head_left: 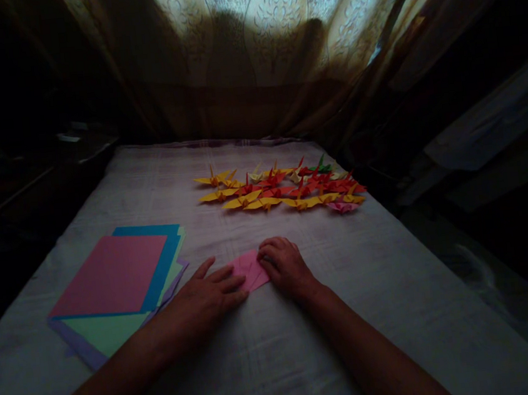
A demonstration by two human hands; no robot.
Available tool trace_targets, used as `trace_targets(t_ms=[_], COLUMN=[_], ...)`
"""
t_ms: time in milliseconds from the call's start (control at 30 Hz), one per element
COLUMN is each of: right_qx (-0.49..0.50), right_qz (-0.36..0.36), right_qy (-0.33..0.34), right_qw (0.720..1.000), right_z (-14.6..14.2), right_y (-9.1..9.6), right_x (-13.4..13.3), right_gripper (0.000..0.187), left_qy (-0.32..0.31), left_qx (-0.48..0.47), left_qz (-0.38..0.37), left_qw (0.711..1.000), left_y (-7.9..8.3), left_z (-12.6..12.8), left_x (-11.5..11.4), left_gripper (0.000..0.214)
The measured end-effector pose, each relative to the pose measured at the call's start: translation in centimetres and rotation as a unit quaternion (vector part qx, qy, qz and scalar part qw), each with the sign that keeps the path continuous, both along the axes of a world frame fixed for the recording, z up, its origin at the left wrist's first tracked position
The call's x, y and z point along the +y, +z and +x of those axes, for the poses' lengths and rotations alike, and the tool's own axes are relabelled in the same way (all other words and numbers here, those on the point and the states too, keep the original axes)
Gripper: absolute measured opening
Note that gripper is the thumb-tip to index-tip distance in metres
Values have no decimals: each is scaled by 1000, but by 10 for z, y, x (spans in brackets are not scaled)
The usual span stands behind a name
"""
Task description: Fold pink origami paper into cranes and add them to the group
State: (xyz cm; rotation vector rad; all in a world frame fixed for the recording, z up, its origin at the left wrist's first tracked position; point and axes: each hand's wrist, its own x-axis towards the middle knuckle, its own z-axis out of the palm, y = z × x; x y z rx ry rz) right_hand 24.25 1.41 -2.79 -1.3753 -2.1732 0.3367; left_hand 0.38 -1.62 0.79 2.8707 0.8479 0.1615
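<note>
A small folded piece of pink origami paper [250, 270] lies flat on the cloth-covered table, with crease lines across its face. My left hand [212, 291] rests on its left edge, fingers stretched out and spread, palm down. At the right edge, my right hand [284, 264] pinches the paper between thumb and curled fingers. The right fingertips cover that corner, so its exact fold is hidden.
Left of my hands lies a stack of square paper sheets [112, 276] in pink, blue, pale green and purple. Several folded paper cranes [268, 198], yellow, red, green, cream and pink, stand in rows beyond my hands. A patterned curtain [269, 27] hangs behind the table [158, 177].
</note>
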Motion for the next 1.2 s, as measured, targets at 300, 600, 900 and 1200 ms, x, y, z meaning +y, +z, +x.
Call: trace_targets(t_ms=[300, 600, 900, 1200], right_qx=[-56, -44, -8, -16], right_qz=[96, 68, 101, 49], right_qy=[60, -28, -8, 50], right_qw=[992, 996, 995, 997], right_z=[-1, 5, 8, 18], right_y=[1, -11, -1, 12], right_x=[-8, 3, -1, -23], right_gripper=[29, 37, 26, 24], left_qy=[-5, 14, 34, 43], left_qx=[-4, -20, -23, -49], left_qz=[8, 6, -11, 1], left_qw=[1000, 1000, 999, 998], left_y=[2, 9, 4, 2], left_z=[2, 7, 8, 13], left_x=[-5, -4, -3, 2], left_gripper=[40, 27, 24, 22])
